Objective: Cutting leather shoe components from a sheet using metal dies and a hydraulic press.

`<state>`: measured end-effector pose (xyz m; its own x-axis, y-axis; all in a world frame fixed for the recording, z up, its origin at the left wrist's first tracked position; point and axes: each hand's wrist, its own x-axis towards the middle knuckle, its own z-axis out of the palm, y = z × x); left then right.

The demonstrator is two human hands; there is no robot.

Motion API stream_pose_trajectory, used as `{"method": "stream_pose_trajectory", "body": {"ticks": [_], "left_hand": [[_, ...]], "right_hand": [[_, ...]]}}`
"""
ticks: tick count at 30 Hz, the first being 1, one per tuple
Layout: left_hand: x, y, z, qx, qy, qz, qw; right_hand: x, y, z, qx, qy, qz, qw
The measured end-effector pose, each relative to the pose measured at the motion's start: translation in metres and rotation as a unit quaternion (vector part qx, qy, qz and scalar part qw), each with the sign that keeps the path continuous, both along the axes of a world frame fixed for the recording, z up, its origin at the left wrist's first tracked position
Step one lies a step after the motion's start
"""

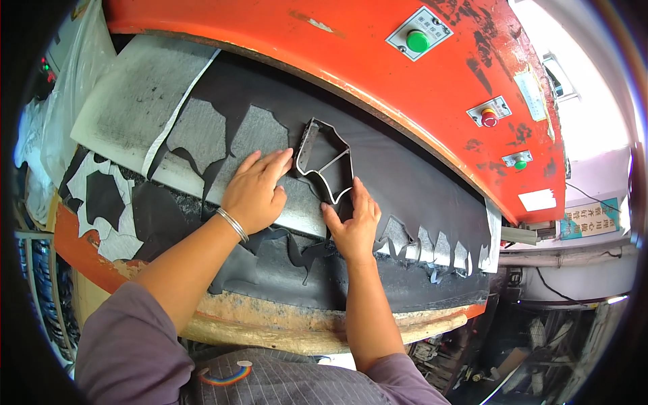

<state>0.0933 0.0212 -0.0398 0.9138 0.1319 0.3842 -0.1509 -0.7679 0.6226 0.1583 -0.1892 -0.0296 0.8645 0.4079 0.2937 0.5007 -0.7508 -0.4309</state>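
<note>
Pinstriped cloth of an apron (270, 378), with a rainbow patch (226, 374) on it, lies nearest the camera, between two purple sleeves (135, 344).

On the right hand (356, 226), thumb and forefinger stand apart around the near corner of the die (327, 162), the forefinger against its outer wall; whether they grip it or merely steady it, I cannot tell. The left hand (255, 196) lies palm down, fingers nearly straight and slightly parted, grasping nothing, its fingertips just beside the die's left wall. A silver bangle (233, 225) circles that wrist.

The die, an open metal outline with a crossbar, rests on a black sheet (418, 182), between the hands. Die-like gaps notch the sheet's near edge and show the pale board (135, 88) beneath. Ragged black scraps (162, 216) lie along the near side, some under the forearms; a pale scrap (125, 244) lies at far left.

Beyond the die, the orange machine (304, 40) overhangs the sheet's far side and blocks the view there. It carries a green button (418, 41), a red one (489, 118) and another green one (520, 165). Clear plastic (88, 74) hangs at upper left; a poster (590, 219) hangs at right.
</note>
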Motion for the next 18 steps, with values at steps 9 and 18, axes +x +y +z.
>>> {"method": "stream_pose_trajectory", "body": {"ticks": [9, 18], "left_hand": [[0.000, -0.004, 0.018, 0.006, 0.046, -0.042, 0.998], [0.139, 0.011, 0.035, 0.261, 0.182, 0.073, 0.945]], "right_hand": [[0.006, -0.011, 0.015, 0.159, 0.050, 0.009, 0.986], [-0.135, -0.171, 0.046, 0.089, 0.142, 0.098, 0.981]]}}
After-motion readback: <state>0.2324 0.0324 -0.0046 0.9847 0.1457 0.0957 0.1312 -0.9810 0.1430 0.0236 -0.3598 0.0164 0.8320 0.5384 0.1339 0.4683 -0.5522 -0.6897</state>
